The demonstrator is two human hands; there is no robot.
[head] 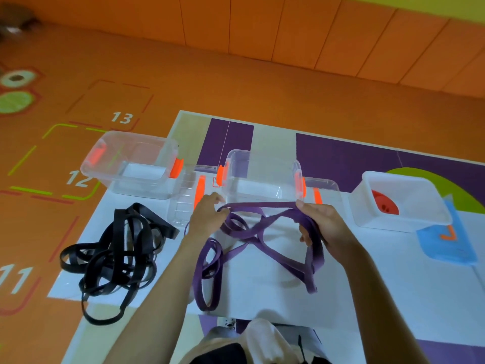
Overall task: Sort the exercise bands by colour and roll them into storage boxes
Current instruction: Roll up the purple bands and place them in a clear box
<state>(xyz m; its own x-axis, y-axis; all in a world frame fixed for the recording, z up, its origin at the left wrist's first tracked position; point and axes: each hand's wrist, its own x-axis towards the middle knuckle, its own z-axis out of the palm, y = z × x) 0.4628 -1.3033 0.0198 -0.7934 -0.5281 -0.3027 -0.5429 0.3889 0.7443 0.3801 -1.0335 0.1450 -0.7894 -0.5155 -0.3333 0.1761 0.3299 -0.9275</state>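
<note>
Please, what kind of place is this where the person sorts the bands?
Probably a children's playroom or activity room. The orange floor carries numbered squares such as 12 and 13, the wall looks like orange padded panels, and a colourful play mat lies on the floor.

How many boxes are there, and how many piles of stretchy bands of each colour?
Clear boxes with orange clips: 2, the left box and the middle box.
White box: 1, the white box with a red roll inside.
Black bands pile: 1, on the mat.
Purple bands bunch: 1, held by the left hand and right hand.
Total: 3 boxes, 2 bunches.
</note>
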